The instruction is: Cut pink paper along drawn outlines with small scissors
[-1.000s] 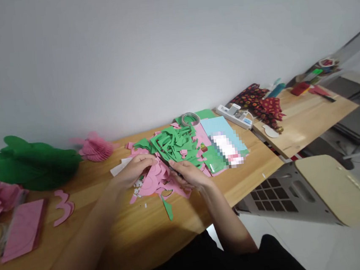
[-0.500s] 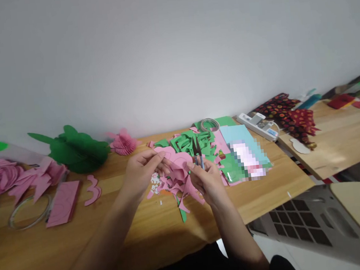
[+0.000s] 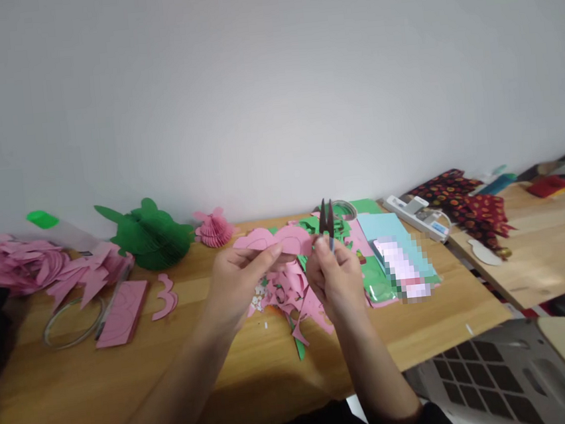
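Note:
My left hand pinches a pink paper piece with a scalloped upper edge and drawn curved lines. My right hand is closed around a pair of scissors; the dark blades point up and stand slightly apart. The right fingers are at the right end of the pink piece, and I cannot tell whether they grip it too. Beneath both hands lies a heap of pink paper scraps, with green paper scraps behind it.
On the wooden table at left are a pink paper stack, a scalloped pink cutout, a wire-like ring, a green honeycomb paper figure and a smaller pink one. A power strip lies at right, beyond light-blue paper.
The scissors have risen off the heap along with my right hand. The pink piece is now held flatter, its scalloped edge upward. The whole view has shifted a little to the left.

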Motion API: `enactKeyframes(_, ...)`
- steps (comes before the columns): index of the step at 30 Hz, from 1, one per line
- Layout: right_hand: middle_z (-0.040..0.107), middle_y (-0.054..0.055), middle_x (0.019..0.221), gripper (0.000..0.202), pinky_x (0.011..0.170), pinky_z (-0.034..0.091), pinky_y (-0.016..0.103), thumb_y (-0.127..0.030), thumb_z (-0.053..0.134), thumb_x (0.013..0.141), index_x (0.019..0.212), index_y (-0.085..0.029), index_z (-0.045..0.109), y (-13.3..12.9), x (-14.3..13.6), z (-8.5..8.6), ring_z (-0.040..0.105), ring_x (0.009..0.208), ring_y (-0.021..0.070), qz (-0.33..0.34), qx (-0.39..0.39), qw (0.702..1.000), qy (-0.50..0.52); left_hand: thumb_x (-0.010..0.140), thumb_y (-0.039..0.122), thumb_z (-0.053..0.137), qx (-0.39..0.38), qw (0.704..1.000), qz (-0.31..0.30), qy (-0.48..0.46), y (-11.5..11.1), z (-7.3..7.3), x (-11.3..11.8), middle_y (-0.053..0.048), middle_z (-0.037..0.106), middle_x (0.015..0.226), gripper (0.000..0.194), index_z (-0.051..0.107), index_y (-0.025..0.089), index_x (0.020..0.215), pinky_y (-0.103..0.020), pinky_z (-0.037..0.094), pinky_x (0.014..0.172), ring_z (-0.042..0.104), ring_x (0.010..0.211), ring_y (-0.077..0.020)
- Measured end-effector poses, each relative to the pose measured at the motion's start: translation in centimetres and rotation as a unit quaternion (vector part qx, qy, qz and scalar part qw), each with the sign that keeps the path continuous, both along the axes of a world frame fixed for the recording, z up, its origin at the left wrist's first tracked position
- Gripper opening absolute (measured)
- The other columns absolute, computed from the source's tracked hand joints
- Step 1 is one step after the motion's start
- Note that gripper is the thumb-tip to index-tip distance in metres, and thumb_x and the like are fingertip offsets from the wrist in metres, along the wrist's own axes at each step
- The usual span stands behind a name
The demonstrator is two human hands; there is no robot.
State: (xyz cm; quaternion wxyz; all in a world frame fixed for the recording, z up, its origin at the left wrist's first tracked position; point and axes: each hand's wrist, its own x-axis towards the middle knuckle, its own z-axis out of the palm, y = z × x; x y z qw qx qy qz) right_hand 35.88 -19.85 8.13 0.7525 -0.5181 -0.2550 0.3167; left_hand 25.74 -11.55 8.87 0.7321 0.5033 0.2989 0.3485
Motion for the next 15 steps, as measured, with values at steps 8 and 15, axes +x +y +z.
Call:
enactKeyframes(8,0.038,-0.008,0.049,0.043,0.033,0.019,0.019,-0.061,0.047,0.091,0.073,-0.022,0.049,-0.6,-3.9,-2.1,0.024,0.037,0.0063,0.048,0.015,0.995,-0.083,0.060,0.031,0.084,-0.097,0.980,0.114,-0.132,-1.3,2.2,0.4,-0.005,0.075,0.064,0.021,0.070,0.016,0.060,-0.036,0.060,0.079,0.074,0.068,-0.0217)
enactKeyframes(15,0.034,-0.011,0.041,0.047,0.027,0.018,0.017,-0.066,0.050,0.087,0.071,-0.023,0.043,-0.4,-4.3,-0.2,0.019,0.030,0.0045,0.118,0.013,0.993,-0.003,0.068,0.032,0.078,-0.041,0.985,0.146,-0.083,-2.1,1.8,-0.4,-0.002,0.074,0.061,0.015,0.071,0.023,0.059,-0.036,0.062,0.066,0.074,0.068,-0.0244)
